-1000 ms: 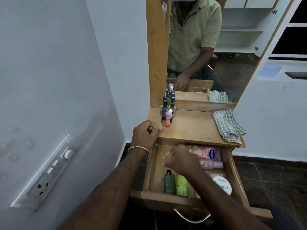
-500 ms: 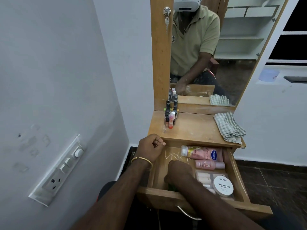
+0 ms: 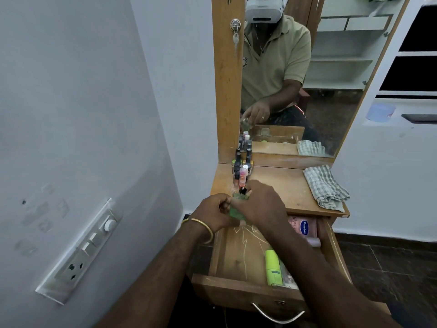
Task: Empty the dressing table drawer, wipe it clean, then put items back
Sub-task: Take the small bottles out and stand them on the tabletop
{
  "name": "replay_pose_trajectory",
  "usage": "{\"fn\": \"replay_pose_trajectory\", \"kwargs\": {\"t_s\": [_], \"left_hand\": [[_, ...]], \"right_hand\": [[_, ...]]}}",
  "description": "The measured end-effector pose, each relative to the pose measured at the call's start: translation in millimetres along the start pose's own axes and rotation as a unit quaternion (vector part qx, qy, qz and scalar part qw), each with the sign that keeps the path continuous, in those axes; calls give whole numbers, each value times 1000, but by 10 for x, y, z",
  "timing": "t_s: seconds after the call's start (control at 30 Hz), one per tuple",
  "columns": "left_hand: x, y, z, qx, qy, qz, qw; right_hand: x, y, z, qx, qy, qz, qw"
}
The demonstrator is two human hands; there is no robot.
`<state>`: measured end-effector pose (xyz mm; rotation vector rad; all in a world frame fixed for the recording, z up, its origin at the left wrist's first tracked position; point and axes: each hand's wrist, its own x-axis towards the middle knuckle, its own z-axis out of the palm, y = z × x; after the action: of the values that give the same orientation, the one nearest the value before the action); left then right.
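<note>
Home bedroom corner, wooden dressing table [image 3: 279, 185] with tall mirror [image 3: 307, 79], nail polish bottles [image 3: 242, 166], white wardrobe shelves reflected

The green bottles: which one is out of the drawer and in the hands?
The darker green bottle with the black cap, gripped by the right hand at the tabletop's front edge. The lime-green bottle lies in the drawer.

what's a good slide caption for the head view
Both hands hold a green bottle over the open drawer, near small bottles on the tabletop.
</note>
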<state>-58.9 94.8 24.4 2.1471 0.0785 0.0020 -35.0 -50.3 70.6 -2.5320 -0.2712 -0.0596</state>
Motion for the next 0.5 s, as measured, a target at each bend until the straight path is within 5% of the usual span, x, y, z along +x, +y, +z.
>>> {"fn": "replay_pose_trajectory", "kwargs": {"t_s": [0.2, 0.5], "left_hand": [[172, 44, -10, -16, 81, 49, 995], [614, -11, -181, -10, 61, 19, 998]], "right_hand": [[50, -65, -9, 55, 53, -30, 997], [66, 417, -11, 88, -15, 43, 995]]}}
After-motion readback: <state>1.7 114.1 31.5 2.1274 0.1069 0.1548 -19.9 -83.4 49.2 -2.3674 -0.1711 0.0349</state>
